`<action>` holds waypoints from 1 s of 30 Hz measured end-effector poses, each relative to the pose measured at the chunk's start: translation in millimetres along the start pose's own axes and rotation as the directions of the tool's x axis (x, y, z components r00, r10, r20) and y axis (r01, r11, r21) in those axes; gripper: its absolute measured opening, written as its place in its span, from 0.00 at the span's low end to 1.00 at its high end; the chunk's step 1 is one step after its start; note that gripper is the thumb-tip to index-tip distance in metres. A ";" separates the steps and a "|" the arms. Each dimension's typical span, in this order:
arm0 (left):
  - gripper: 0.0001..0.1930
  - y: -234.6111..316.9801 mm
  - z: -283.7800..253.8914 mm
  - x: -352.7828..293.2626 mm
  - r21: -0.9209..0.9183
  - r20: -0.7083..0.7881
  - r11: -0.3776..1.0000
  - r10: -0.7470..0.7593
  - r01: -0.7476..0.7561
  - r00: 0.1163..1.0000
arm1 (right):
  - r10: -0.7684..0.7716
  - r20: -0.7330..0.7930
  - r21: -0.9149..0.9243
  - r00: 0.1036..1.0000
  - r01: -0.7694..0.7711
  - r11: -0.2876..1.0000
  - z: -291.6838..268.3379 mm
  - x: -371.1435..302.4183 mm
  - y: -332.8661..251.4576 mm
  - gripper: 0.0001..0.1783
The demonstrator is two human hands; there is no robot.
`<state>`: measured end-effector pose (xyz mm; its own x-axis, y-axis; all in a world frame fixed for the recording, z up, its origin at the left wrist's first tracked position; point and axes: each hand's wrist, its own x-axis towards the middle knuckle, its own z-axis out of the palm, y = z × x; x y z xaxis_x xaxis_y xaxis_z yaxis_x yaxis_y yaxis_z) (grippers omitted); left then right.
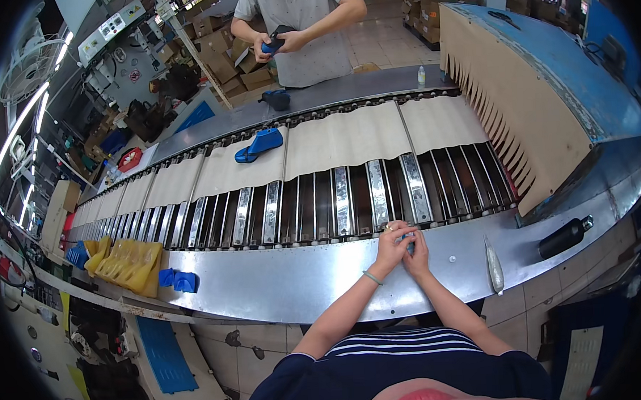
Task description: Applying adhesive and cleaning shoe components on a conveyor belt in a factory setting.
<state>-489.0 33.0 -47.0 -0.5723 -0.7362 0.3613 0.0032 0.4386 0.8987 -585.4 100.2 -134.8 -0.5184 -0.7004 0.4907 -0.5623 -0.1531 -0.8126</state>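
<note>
My left hand [390, 249] and my right hand [417, 259] meet over the metal ledge on the near side of the conveyor. Their fingers are closed together around a small blue piece [410, 245], mostly covered, whose kind I cannot make out. A band circles my left wrist. Beyond my hands, a blue foot-shaped piece like a shoe last [261, 144] lies on the cream cloth [346, 142] of the conveyor. A white tapered tube [493, 266] lies on the ledge to the right of my right hand.
Yellow foot-shaped pieces [127, 266] and small blue pieces [185, 282] sit at the ledge's left. A black bottle [565, 238] lies at the right, near a blue machine hood [538, 58] with fringed flaps. Across the conveyor, a person [301, 34] handles a dark blue item.
</note>
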 end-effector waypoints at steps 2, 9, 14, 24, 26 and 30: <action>0.16 -8.3 -6.9 1.4 -0.031 0.050 0.999 0.024 -0.023 0.998 | 0.016 0.005 -0.004 1.000 -0.016 1.000 0.5 0.2 -3.1 0.26; 0.25 14.4 0.0 -4.0 -0.047 0.019 0.999 0.010 -0.009 1.000 | 0.115 0.080 0.010 0.990 -0.116 0.993 -6.1 4.2 -9.4 0.25; 0.23 -12.3 6.8 -7.5 -0.097 0.059 0.973 -0.203 0.208 0.977 | -0.008 0.007 0.035 1.000 0.008 0.999 -0.1 2.4 -2.9 0.25; 0.25 -15.2 23.1 -4.4 -0.330 0.014 0.902 -0.291 0.279 0.957 | -0.035 0.010 -0.090 0.999 0.035 0.995 -0.7 -0.3 13.9 0.23; 0.22 -38.5 21.0 -7.9 -0.354 0.078 0.884 -0.299 0.307 0.951 | -0.005 0.032 -0.015 0.999 0.005 1.000 -0.5 0.5 6.3 0.25; 0.14 -35.2 21.1 -4.6 -0.489 0.123 0.821 -0.271 0.296 0.955 | 0.026 0.021 0.005 0.999 -0.026 1.000 -3.9 3.9 2.2 0.25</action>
<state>-503.8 31.9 -85.5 -0.6480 -0.7584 0.0706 0.2342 -0.1101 0.9659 -591.2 99.9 -133.4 -0.5192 -0.7184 0.4629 -0.5453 -0.1386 -0.8267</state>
